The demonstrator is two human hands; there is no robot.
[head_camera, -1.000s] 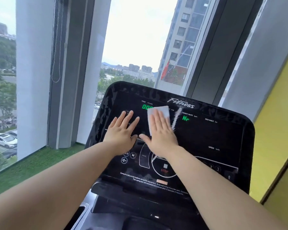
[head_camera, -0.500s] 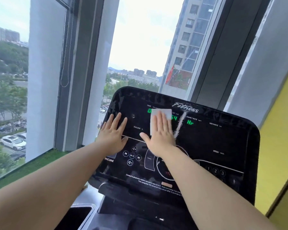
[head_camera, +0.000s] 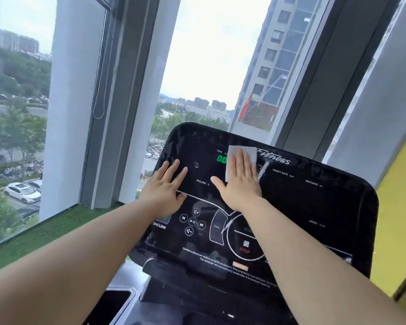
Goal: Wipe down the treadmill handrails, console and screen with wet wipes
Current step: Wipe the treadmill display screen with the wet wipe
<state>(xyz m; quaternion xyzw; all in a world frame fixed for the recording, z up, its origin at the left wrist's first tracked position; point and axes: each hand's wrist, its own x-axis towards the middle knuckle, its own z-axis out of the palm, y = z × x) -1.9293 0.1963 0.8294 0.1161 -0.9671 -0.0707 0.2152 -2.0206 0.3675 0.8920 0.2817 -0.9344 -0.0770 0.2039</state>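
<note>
The treadmill's glossy black console [head_camera: 314, 207] fills the lower right, with a green time readout, button icons and a STOP ring. My right hand [head_camera: 240, 181] lies flat with straight fingers, pressing a white wet wipe [head_camera: 249, 152] against the upper part of the screen, just left of the "Fitness" logo. The wipe's top edge sticks out past my fingertips. My left hand [head_camera: 165, 188] rests flat and open on the console's left side, near the INCLINE label. A wet streak [head_camera: 263, 171] shows right of the wipe. No handrails are in view.
Tall windows and grey pillars [head_camera: 73, 102] stand right behind the console, with green turf [head_camera: 45, 233] along the sill. A yellow wall [head_camera: 399, 207] is close on the right. A recessed tray [head_camera: 114, 301] sits below the console's left corner.
My right hand has slid the wipe upward on the screen, from the readout row to beside the logo. My left hand has shifted left towards the console's edge. The camera has moved.
</note>
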